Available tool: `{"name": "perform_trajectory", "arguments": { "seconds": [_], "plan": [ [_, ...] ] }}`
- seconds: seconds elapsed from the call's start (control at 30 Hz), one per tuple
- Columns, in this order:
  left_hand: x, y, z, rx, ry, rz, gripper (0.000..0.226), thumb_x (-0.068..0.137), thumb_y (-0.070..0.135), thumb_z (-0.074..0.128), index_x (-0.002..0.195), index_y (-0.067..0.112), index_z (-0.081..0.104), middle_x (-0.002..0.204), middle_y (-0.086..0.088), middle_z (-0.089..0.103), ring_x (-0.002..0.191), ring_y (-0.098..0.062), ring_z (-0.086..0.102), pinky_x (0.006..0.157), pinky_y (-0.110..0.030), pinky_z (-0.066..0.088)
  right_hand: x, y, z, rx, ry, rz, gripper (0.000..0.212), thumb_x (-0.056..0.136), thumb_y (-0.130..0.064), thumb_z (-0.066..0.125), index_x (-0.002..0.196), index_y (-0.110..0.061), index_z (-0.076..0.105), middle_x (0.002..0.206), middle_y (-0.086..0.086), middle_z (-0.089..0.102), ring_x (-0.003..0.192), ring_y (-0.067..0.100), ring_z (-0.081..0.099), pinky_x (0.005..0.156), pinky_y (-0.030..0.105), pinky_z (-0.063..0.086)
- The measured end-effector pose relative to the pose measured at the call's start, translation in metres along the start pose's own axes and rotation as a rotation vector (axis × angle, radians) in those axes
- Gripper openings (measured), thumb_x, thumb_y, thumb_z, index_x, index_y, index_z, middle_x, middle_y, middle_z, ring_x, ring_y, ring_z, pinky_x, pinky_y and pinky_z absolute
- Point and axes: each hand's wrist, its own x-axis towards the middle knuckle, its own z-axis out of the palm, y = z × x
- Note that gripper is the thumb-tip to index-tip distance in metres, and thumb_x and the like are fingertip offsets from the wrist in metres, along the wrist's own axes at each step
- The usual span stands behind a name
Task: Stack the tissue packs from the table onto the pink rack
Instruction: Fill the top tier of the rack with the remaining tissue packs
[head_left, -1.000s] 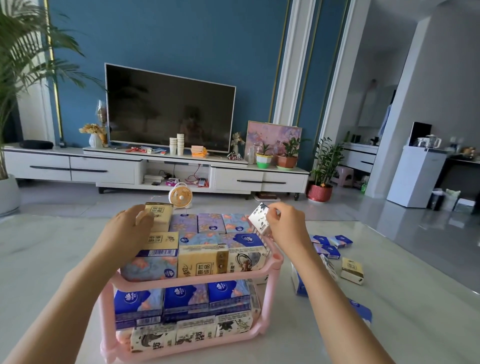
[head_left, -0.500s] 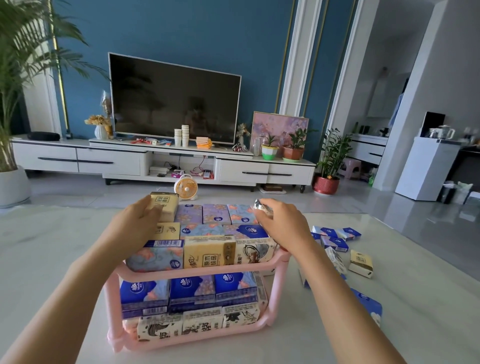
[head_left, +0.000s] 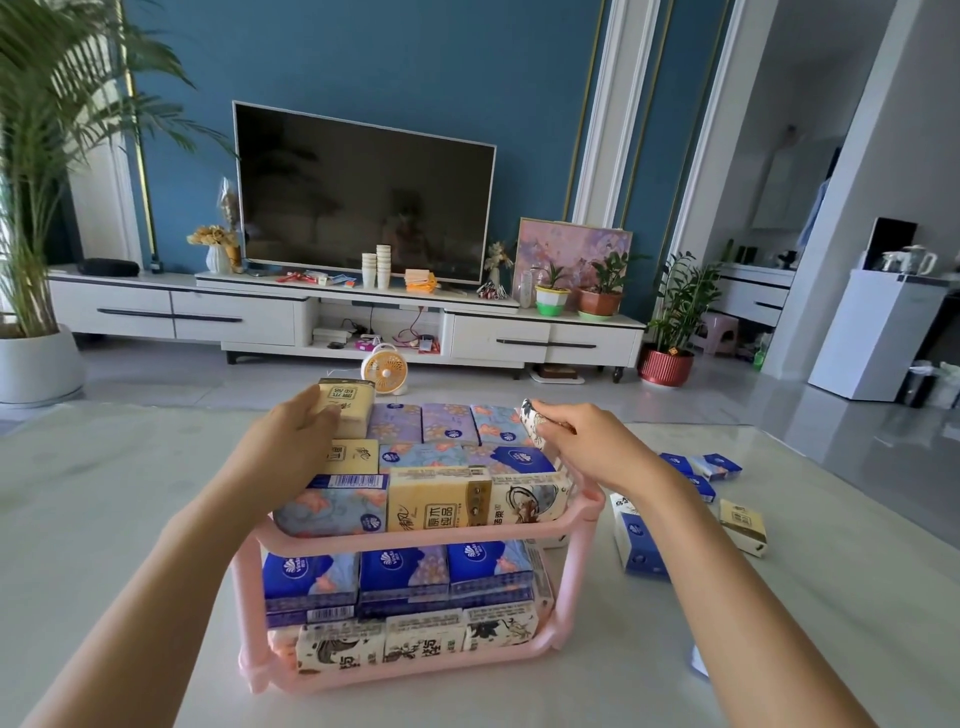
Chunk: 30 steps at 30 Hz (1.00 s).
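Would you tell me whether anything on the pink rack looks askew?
The yellow pack in the left hand sits above the top row, and the patterned pack in the right hand is tilted at the right edge of the rack.

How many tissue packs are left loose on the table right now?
6: three blue packs clustered far right, a yellow pack nearer, a blue-and-white pack beside the rack, and a partly hidden pack under the right arm, which may hide more.
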Motion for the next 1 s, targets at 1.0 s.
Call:
{"name": "perform_trajectory", "arguments": {
  "seconds": [1.0],
  "plan": [
    [-0.04, 0.089, 0.042, 0.137, 0.062, 0.373, 0.042, 0.096, 0.035, 0.038, 0.136, 0.022, 0.043, 0.126, -0.006, 0.056, 0.067, 0.001, 0.046, 0.054, -0.015, 0.034, -0.034, 0.186, -0.032, 0.274, 0.392, 0.613, 0.027, 0.085, 0.001, 0.043, 0.102, 0.011, 0.062, 0.072, 0.015, 0.057, 0.066, 0.024, 0.048, 0.065, 0.037, 0.042]
  ]
}}
